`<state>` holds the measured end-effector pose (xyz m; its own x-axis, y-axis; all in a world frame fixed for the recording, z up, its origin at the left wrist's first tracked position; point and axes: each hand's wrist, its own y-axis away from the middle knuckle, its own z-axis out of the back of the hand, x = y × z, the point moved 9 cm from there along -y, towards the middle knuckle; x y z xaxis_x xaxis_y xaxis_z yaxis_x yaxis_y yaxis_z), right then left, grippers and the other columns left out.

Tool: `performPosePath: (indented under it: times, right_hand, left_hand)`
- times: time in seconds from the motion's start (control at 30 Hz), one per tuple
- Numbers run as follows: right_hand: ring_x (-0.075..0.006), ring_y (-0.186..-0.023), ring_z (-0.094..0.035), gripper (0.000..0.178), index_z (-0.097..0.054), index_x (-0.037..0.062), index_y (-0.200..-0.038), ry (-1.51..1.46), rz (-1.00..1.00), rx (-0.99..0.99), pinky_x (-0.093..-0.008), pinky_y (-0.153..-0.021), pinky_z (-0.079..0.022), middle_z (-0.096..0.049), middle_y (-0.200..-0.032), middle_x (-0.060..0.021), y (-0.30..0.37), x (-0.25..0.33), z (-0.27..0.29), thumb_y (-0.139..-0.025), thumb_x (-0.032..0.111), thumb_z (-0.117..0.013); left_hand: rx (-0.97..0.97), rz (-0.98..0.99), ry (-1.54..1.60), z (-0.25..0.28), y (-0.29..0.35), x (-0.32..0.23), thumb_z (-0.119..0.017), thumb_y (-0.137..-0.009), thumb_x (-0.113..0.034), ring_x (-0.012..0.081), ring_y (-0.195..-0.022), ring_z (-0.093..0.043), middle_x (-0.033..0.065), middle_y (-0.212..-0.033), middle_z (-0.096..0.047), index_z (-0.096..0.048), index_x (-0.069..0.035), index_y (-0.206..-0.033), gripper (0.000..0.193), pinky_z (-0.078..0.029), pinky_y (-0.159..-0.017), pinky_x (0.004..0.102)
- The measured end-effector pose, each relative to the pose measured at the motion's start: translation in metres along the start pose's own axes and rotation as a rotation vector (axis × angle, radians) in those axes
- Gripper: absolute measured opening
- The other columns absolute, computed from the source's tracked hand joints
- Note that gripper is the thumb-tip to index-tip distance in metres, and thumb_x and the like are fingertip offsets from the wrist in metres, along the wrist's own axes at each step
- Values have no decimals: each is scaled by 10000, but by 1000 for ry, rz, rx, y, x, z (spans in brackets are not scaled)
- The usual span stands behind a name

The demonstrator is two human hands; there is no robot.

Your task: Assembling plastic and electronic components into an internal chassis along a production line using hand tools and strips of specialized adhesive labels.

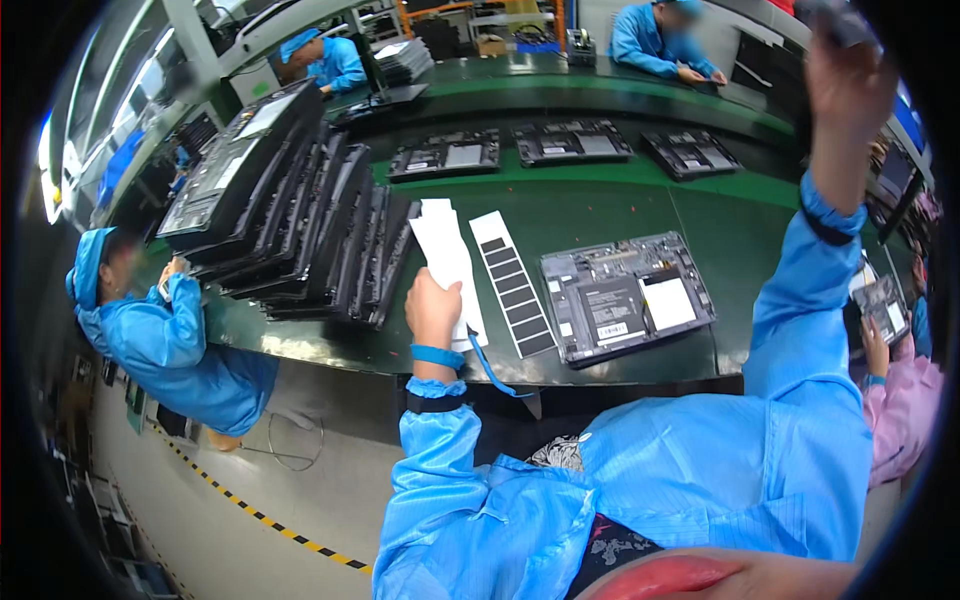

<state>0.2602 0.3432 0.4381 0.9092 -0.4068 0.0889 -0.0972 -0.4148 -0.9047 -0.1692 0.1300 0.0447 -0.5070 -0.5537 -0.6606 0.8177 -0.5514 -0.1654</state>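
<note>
My left hand is closed at the edge of several white paper strips lying on the green table, with its thumb on top. A blue wrist strap with a cord circles that wrist. My right hand is raised high at the far right, its fingers curled by a dark object too blurred to name. Beside the paper strips lies a white sheet with a column of black rectangular stickers. Right of it rests an opened laptop base, showing a black battery and a white label.
A tall leaning stack of laptop bases stands at left. Three more bases lie in a row along the back. Co-workers in blue sit at left and behind; another, in pink, is at right. The table's front edge is near me.
</note>
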Motion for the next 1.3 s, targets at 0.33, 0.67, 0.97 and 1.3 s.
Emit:
performPosePath:
  times: [0.33, 0.67, 0.97, 1.3]
  right_hand:
    - [-179, -892, -642, 169, -595, 51, -723, 386, -1224, 134, -272, -742, -479, -630, -867, -57, 268, -225, 195, -848, 126, -681]
    - [-137, -886, -620, 211, -668, 12, -950, 730, -1523, 756, -281, -830, -485, -669, -906, -57, 278, -260, 259, -740, -3, -681]
    - [-422, -1315, -385, 539, -486, 166, -1377, 1280, -1024, 1307, -397, -1076, -346, -306, -1460, -296, 319, -263, 189, -886, 333, -632]
    - [-269, -979, -653, 583, -586, 7, -1203, 1415, -943, 624, -346, -816, -508, -675, -1060, -157, 225, -344, 257, -837, 453, -665]
  left_hand:
    - [100, -131, 312, -11, -3, -5, -753, -709, -103, 354, -898, -677, 227, -934, -687, -612, 58, -971, 338, -518, -766, 387]
    - [104, -68, 273, -9, 8, -7, -751, -733, -122, 354, -875, -671, 223, -933, -684, -604, 56, -964, 327, -503, -769, 384]
    - [79, -42, 309, -18, 7, -6, -735, -740, -110, 344, -854, -665, 221, -896, -670, -581, 64, -944, 309, -494, -757, 385]
    - [53, 0, 309, -14, 13, -8, -736, -744, -101, 327, -812, -646, 212, -874, -655, -568, 63, -945, 309, -488, -749, 378]
